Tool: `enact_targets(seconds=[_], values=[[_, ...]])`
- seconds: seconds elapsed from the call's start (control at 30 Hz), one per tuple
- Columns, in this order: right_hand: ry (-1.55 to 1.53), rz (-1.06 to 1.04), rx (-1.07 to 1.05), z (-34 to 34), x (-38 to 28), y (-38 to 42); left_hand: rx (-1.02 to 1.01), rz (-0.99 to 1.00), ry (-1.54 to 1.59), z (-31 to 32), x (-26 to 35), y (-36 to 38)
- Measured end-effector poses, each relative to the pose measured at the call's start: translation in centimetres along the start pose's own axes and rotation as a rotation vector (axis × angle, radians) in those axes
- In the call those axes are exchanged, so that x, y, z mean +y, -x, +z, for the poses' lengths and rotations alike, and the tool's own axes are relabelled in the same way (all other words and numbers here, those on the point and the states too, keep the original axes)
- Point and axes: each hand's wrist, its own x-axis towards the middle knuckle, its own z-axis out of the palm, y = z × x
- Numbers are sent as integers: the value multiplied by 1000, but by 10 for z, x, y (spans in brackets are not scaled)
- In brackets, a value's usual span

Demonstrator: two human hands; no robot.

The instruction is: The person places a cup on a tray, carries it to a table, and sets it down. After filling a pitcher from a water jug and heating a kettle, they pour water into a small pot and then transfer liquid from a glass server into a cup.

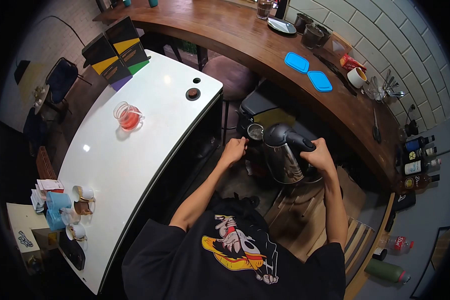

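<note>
My right hand (319,157) is wrapped round the black handle of a steel electric kettle (283,161). The kettle is up off the floor in front of me, its black lid end close to a small round metal strainer (255,131). My left hand (234,151) is closed, its fingertips pinching at the near side of that strainer; the handle is mostly hidden by the fingers. Both things are held just in front of a dark bin (267,96) under the wooden counter. Whether water runs from the kettle cannot be made out.
On the white table (160,135) at left stand a glass jug of red liquid (128,117) and several cups (83,194). The curved wooden counter (265,55) carries blue lids (319,81), glasses and cutlery. A stool (230,72) and wooden slats (305,210) are close by.
</note>
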Motion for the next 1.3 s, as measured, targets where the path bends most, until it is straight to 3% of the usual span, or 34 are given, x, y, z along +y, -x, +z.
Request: enact_targets(seconds=[0.07, 0.17, 0.3, 0.57, 0.67, 0.9, 1.1, 1.3], values=[[7, -45, 127, 4, 10, -3, 1, 0, -5, 1, 2, -1], [-9, 15, 44, -2, 5, -2, 9, -3, -13, 0, 10, 1], [-16, -49, 143, -1, 16, -6, 13, 1, -17, 0, 13, -2], [6, 49, 32, -10, 2, -4, -1, -6, -10, 4, 15, -7], [21, -25, 127, -5, 18, -12, -12, -10, -11, 4, 17, -9], [28, 69, 47, -12, 8, -8, -27, -11, -34, 6, 20, -13], [25, -4, 157, -12, 22, -14, -18, -5, -18, 11, 19, -18], [76, 121, -16, -23, 17, -13, -47, 24, 20, 19, 14, -26]])
